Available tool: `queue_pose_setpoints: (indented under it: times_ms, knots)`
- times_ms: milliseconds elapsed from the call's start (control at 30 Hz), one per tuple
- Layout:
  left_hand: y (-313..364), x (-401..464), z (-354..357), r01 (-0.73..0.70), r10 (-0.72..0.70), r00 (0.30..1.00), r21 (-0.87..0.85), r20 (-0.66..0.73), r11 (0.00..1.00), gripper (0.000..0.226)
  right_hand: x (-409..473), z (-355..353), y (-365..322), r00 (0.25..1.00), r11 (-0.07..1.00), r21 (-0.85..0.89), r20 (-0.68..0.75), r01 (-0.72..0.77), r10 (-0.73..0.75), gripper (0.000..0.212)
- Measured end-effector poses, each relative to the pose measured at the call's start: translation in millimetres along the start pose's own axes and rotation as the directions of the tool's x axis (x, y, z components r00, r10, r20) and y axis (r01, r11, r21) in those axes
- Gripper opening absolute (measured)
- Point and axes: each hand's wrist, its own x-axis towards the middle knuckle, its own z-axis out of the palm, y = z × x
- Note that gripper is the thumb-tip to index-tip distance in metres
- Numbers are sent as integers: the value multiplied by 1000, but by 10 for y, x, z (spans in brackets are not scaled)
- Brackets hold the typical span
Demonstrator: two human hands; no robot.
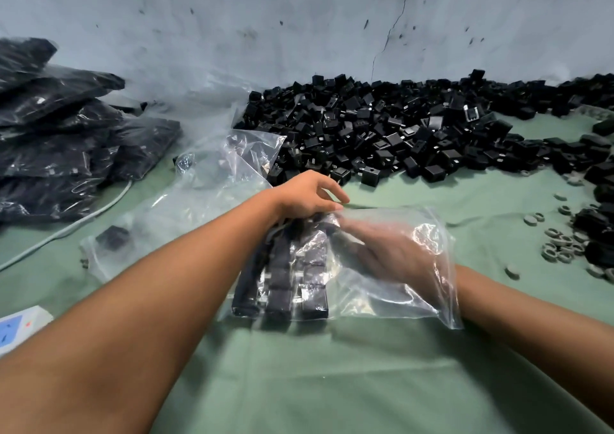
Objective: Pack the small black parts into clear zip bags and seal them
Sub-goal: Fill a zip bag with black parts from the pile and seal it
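A clear zip bag lies on the green cloth in front of me. Rows of small black parts fill its left side. My left hand pinches the bag's far edge at the mouth and holds it up. My right hand is inside the bag, blurred behind the plastic, its fingers stretched towards the top of the rows. Just beyond the hands, a big loose pile of black parts stretches along the wall.
Filled bags are stacked at the far left. Empty clear bags lie left of the pile, one with a single part inside. Grey rings are scattered at the right. A white device and a grey cable lie on the left.
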Motion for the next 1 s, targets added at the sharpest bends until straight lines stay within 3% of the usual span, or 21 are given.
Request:
queue_pose_setpoints:
  times_ms: [267, 367, 433, 500, 567, 667, 767, 833, 900, 933, 1000]
  knots:
    - [-46, 151, -68, 23, -19, 987, -27, 159, 999, 15, 5, 73, 93, 1000, 1000, 20, 17, 15, -16, 31]
    - [-8, 150, -80, 18, -18, 980, 1, 198, 1000, 22, 15, 79, 139, 999, 984, 174, 41, -38, 31, 32]
    - [5, 166, -50, 15, -9, 978, -28, 209, 999, 15, -7, 55, 134, 994, 967, 251, -82, -43, 66, 31]
    - [3, 182, -42, 22, -12, 981, -51, 192, 998, 15, -92, -58, 185, 978, 888, 456, -151, -58, 141, 30]
    - [-12, 199, -42, 39, -25, 986, -81, 166, 996, 14, -216, -284, 270, 978, 798, 587, -46, -140, 206, 22]
    - [-39, 190, -41, 60, -45, 992, -133, 115, 989, 9, -451, -661, 477, 976, 830, 515, 147, -213, 160, 22]
    - [-121, 130, -99, 77, -78, 997, -204, -1, 976, 6, -621, -913, 659, 928, 774, 512, 200, -372, 314, 26]
    - [-194, 52, -182, 86, -119, 986, -257, -118, 963, 8, -607, -979, 859, 868, 773, 468, -25, -428, 495, 44]
    - [-263, -60, -254, 64, -110, 971, -209, -213, 976, 21, -442, -1011, 923, 752, 774, 469, -293, -425, 590, 42]
    - [-289, -127, -274, 53, -93, 965, -165, -247, 985, 26, -304, -998, 903, 734, 796, 443, -355, -413, 579, 39]
    - [-349, -285, -274, 43, -67, 951, -87, -301, 995, 29, 3, -920, 835, 786, 874, 286, -389, -393, 481, 34]
